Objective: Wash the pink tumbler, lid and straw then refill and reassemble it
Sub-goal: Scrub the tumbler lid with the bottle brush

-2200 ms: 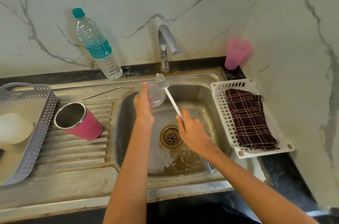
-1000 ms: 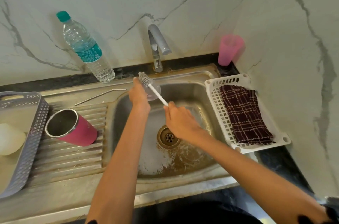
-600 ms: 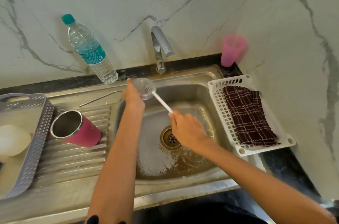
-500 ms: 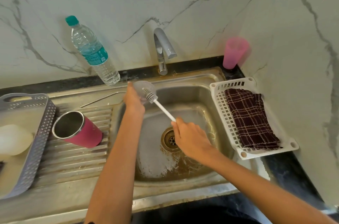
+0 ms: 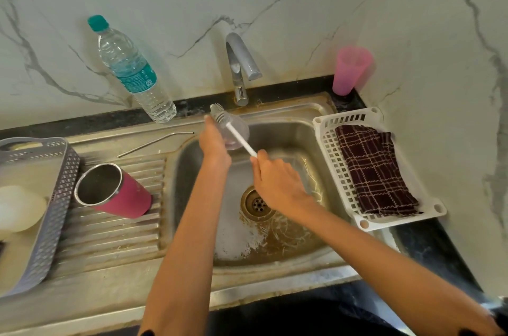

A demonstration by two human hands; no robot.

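Lid (image 5: pixel 238 134) of clear plastic is hanging just below the faucet (image 5: pixel 239 66), over the back edge of the sink (image 5: pixel 291 140). The left hand (image 5: pixel 215 144) is gripping it, its fingers (image 5: pixel 210 124) curling round the rim. The right hand (image 5: pixel 277 184), in front of the faucet and over the drain, is pinching the white handle of a brush (image 5: pixel 238 136) between its closed fingers (image 5: pixel 262 158). The handle is slanting across the face of the lid, and the bristle head is poking out past the lid's upper edge, toward the base of the faucet.

Left of the faucet, the pink tumbler (image 5: pixel 118 192) is lying on its side on the ribbed drainboard with its open steel mouth turned toward the camera. The metal straw (image 5: pixel 156 140) is lying flat between the tumbler and the faucet, touching neither. A water bottle (image 5: pixel 132 71) is standing by the wall to the left of the faucet. Farther left, a grey tray (image 5: pixel 55 198) is holding a pale rounded object (image 5: pixel 19 208).

Right of the faucet, a pink plastic cup (image 5: pixel 350 70) is standing on the dark desk (image 5: pixel 428 242) in the corner, and a white basket (image 5: pixel 327 140) is holding a folded checked cloth (image 5: pixel 373 170).
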